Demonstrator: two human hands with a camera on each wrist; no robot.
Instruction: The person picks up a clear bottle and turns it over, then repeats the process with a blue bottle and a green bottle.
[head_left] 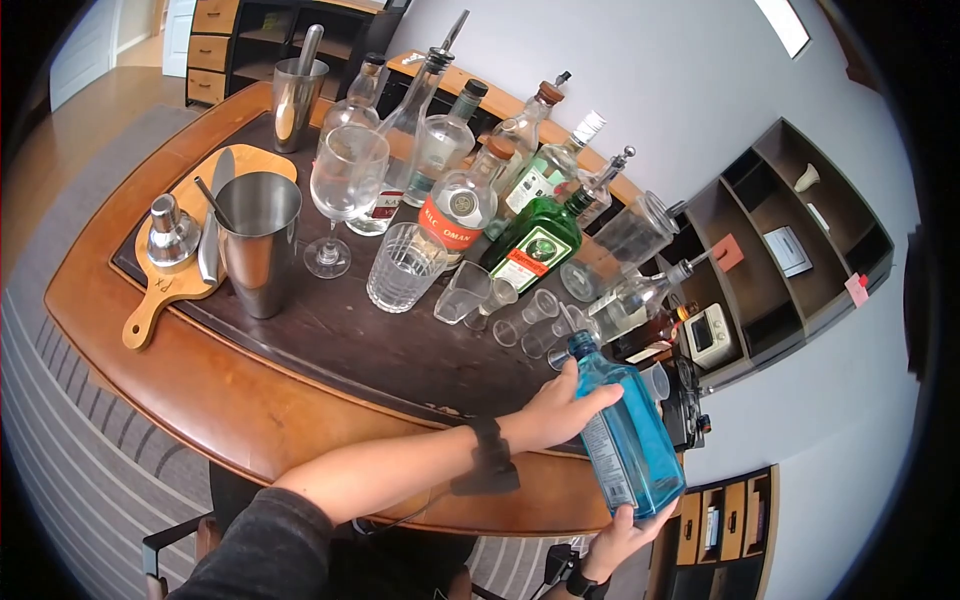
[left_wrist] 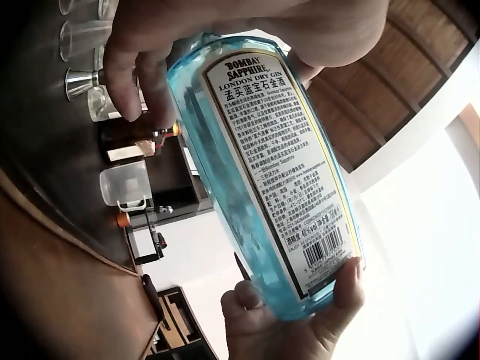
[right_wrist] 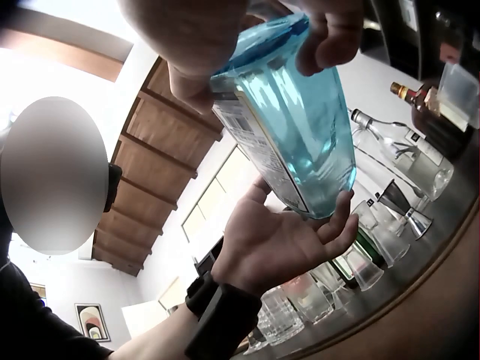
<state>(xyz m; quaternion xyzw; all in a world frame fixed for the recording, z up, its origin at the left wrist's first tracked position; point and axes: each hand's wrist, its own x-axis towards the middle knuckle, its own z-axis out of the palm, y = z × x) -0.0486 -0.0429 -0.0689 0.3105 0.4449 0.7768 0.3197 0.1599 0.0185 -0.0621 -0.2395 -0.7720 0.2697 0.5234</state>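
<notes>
A blue gin bottle (head_left: 626, 430) is held tilted over the table's near right edge, neck pointing up and away to the left. My left hand (head_left: 560, 408) grips it just below the neck, thumb lying along its side. At the base, my right hand (head_left: 632, 545) holds the bottle with thumb and fingers on opposite sides. In the left wrist view the printed back label (left_wrist: 277, 165) faces the camera, with the right thumb at its lower corner. Seen in the right wrist view, the left hand (right_wrist: 277, 240) cups the bottle's shoulder; the neck is hidden there.
Several liquor bottles, including a green one (head_left: 535, 245), crowd the table's far side. Nearer stand small glasses, a cut-glass tumbler (head_left: 403, 270), a wine glass (head_left: 348, 175) and a metal shaker tin (head_left: 262, 245). A cutting board (head_left: 150, 310) with a knife lies left.
</notes>
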